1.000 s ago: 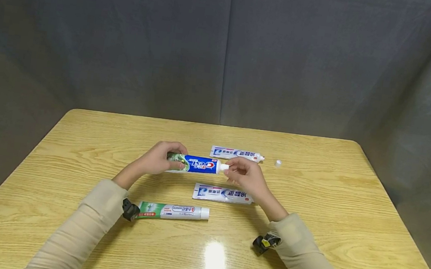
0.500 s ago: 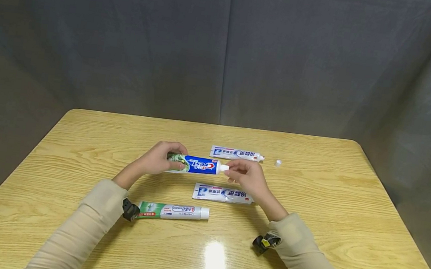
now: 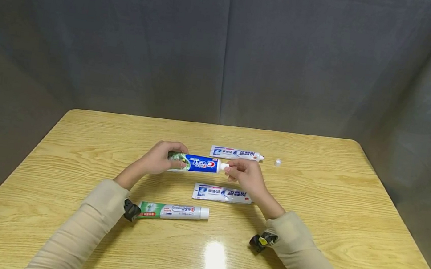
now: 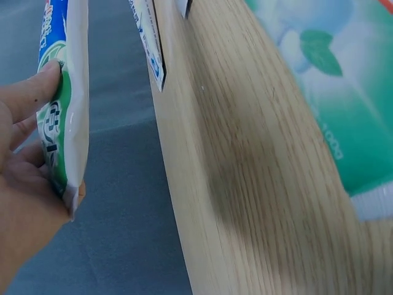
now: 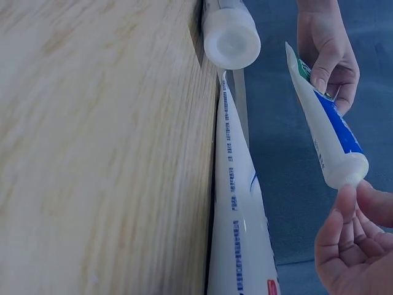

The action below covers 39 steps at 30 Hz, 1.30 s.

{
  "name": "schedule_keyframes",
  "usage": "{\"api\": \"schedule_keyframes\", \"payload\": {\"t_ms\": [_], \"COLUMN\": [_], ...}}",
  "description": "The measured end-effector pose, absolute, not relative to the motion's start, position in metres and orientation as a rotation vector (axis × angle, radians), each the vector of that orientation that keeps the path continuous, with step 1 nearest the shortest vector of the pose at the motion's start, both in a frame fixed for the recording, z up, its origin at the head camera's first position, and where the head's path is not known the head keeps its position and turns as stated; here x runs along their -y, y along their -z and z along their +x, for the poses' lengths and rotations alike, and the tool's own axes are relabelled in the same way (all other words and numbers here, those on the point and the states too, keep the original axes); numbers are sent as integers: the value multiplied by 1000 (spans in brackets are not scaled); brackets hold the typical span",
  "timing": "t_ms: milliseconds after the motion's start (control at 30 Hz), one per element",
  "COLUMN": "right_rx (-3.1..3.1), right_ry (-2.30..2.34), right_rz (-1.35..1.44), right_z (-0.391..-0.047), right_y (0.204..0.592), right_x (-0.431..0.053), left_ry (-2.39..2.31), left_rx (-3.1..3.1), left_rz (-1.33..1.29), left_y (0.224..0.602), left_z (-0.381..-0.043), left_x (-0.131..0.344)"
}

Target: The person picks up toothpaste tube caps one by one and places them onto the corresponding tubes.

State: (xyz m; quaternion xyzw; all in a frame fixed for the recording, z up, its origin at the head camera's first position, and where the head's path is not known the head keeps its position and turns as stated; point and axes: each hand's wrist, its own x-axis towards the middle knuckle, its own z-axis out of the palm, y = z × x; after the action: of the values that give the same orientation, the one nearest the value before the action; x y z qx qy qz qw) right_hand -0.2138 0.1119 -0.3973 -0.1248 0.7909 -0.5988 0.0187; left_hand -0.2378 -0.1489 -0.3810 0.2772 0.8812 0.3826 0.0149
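Note:
A blue, green and white Crest toothpaste tube (image 3: 200, 164) is held level above the table, its neck toward the right. My left hand (image 3: 162, 158) grips its flat tail end, thumb on the near face; the left wrist view shows the thumb (image 4: 46, 86) across the green part. At the other end my right hand (image 3: 248, 175) pinches the small white cap (image 3: 225, 168) between thumb and fingertips. In the right wrist view the right-hand fingers (image 5: 344, 230) cover most of that cap, just below the tube's white shoulder (image 5: 347, 170).
Behind the hands lies a white-and-blue toothpaste tube (image 3: 234, 154) with its nozzle bare, a loose white cap (image 3: 278, 163) to its right. Nearer lie a similar tube (image 3: 222, 193) and a green-and-white capped tube (image 3: 173, 211) by the left wrist. All rest on the wooden table (image 3: 314, 187).
My right hand shifts very slightly at the cap, its fingers changing position, and the right wrist moves a little left. The left hand and tube stay almost in place.

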Motion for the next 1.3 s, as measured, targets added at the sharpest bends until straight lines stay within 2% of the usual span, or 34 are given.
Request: {"api": "schedule_keyframes", "payload": {"t_ms": [500,1300], "right_rx": [-2380,-2174], "right_ry": [1907,1902], "right_rz": [-87,255], "right_z": [-223,-237], "right_y": [401,420], "right_x": [-102,-94], "left_ry": [-1190,-1140], "left_rx": [-2720,-2648], "left_rz": [825,597], "left_y": [389,410], "left_z": [-252,-271], "left_x": [158,157]}}
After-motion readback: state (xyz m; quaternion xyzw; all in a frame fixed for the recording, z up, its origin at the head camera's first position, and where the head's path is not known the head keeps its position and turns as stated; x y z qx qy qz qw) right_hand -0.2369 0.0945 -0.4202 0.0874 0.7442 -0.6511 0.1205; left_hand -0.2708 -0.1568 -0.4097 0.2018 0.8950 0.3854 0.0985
